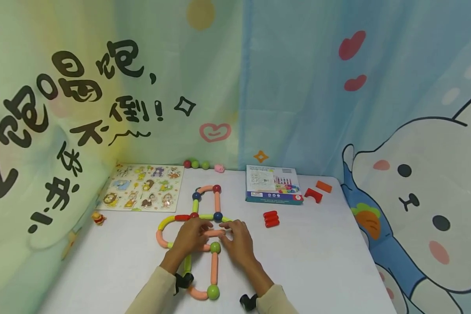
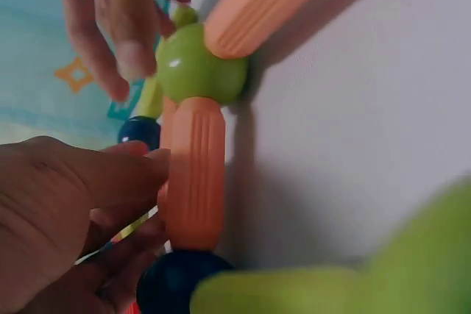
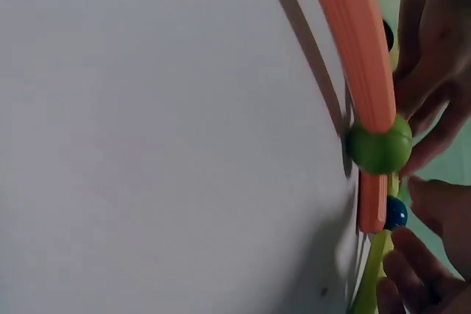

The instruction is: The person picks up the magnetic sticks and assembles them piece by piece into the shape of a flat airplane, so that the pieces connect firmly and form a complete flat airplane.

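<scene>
A figure of coloured toy building sticks and balls lies flat on the white table. Over its middle, my left hand (image 1: pixel 194 237) pinches one end of a short pink stick (image 1: pixel 214 233) between thumb and fingers. My right hand (image 1: pixel 238 244) is at the other end, its thumb and fingers apart around the tip. Just below the stick is a green ball (image 1: pixel 215 247), from which a straight pink stick (image 1: pixel 214 268) runs to a lower green ball (image 1: pixel 213 292). A dark blue ball (image 1: pixel 217 216) is above. My left hand hides part of the figure's centre.
At the back left lies an animal puzzle board (image 1: pixel 143 187), with small balls (image 1: pixel 195 164) and a pink figurine (image 1: pixel 219 168) beside it. A toy box (image 1: pixel 274 185) is at the back right. Red sticks (image 1: pixel 271 219) and red and orange blocks (image 1: pixel 313 195) lie nearby.
</scene>
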A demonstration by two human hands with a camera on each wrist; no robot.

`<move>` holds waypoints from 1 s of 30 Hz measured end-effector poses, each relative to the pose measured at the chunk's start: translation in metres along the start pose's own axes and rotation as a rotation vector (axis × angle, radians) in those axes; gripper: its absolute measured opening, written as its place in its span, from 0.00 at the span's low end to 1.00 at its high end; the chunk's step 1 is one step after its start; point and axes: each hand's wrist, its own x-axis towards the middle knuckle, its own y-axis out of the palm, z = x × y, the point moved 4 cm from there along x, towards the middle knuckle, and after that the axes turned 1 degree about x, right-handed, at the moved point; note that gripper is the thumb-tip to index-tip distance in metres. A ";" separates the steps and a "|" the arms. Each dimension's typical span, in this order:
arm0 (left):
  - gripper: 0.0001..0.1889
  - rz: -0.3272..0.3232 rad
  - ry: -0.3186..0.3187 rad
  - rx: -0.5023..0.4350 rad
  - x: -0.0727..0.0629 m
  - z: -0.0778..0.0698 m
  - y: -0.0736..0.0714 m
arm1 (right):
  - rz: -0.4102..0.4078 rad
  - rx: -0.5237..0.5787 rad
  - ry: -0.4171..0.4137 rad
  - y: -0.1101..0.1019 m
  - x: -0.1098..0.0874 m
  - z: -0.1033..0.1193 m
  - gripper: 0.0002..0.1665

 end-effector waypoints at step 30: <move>0.16 -0.008 0.008 0.220 -0.045 -0.012 0.016 | 0.209 -0.225 -0.169 -0.020 -0.013 -0.025 0.13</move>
